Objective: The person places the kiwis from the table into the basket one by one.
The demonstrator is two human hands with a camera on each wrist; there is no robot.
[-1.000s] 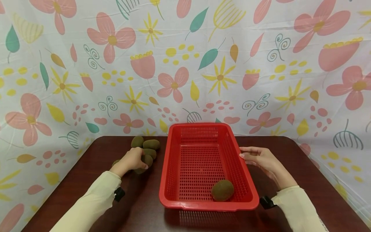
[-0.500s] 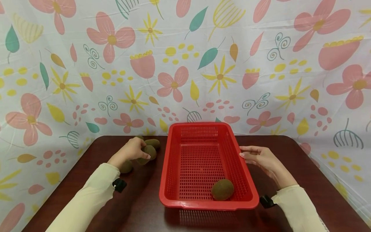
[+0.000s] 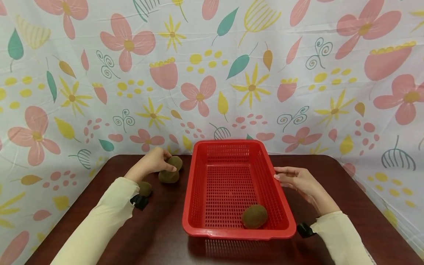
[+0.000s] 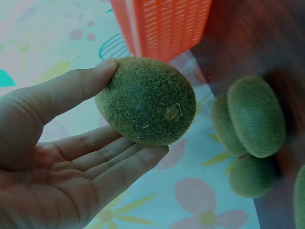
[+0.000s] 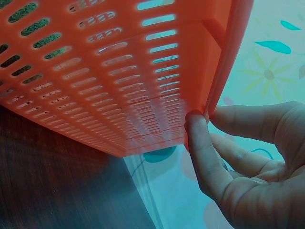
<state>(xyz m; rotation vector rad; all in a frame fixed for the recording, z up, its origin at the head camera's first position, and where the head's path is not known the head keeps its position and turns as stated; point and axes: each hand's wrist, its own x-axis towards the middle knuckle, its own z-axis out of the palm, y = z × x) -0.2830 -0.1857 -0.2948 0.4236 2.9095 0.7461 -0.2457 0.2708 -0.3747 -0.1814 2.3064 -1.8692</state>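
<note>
My left hand [image 3: 154, 161] holds a fuzzy brown-green kiwi [image 4: 147, 102] between thumb and fingers, raised above the table's far left part. Below and near it lie other kiwis, such as one kiwi [image 3: 169, 177] just under the hand and another kiwi [image 3: 145, 188] by the wrist; the hand partly hides the group. With thumb and index finger, my right hand [image 3: 299, 182] pinches the right rim of a red perforated plastic basket [image 3: 239, 234]. Inside the basket, one kiwi [image 3: 254, 216] rests near the front right corner.
The dark brown wooden table [image 3: 159, 228] carries the basket at its middle. Behind it hangs a white cloth [image 3: 212, 121] with a flower print. In the left wrist view, several kiwis lie close together, including an upper kiwi [image 4: 256, 117].
My left hand has lifted the kiwi off the group and moved it up and slightly away, uncovering a kiwi near the wrist. The right hand and basket stay put.
</note>
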